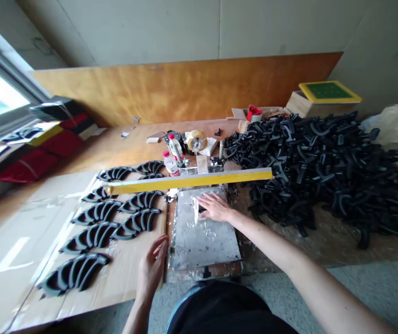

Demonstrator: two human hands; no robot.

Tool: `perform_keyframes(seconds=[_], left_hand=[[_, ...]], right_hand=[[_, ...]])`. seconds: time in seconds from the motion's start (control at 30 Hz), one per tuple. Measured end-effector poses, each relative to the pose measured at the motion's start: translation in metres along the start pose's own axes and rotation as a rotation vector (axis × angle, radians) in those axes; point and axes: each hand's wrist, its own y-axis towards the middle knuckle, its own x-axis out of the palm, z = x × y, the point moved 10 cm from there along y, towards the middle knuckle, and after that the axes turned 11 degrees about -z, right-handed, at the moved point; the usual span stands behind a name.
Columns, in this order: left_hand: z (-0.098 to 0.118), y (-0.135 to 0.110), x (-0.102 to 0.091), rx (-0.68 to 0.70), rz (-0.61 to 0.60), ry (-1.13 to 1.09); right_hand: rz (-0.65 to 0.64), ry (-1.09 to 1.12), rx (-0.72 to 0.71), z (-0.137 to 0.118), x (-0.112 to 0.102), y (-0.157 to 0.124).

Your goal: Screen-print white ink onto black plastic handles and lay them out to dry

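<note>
My right hand (215,207) lies palm down on a grey metal plate (202,236), fingers stretched over a small black part that is mostly hidden under them. My left hand (153,268) rests open at the left edge of that plate, on the cardboard sheet (122,273), holding nothing. A yellow bar (188,180) lies across the far end of the plate. Rows of curved black plastic parts (98,227) lie on the cardboard to the left of my left hand.
A large heap of black plastic parts (324,162) fills the table's right side. Behind the plate stand small bottles (171,157), a tape roll (196,140) and a red cup (253,112). A yellow-framed screen (329,91) sits on a box at the back right. A plywood board (185,88) leans behind.
</note>
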Motion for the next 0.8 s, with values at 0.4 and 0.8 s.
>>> perform_keyframes(seconds=[0.4, 0.8], left_hand=[[0.163, 0.089, -0.016, 0.276, 0.018, -0.609], [0.164, 0.095, -0.012, 0.266, 0.028, -0.561]], right_hand=[[0.302, 0.117, 0.495, 0.093, -0.043, -0.087], [0.092, 0.022, 0.068, -0.001, -0.008, -0.003]])
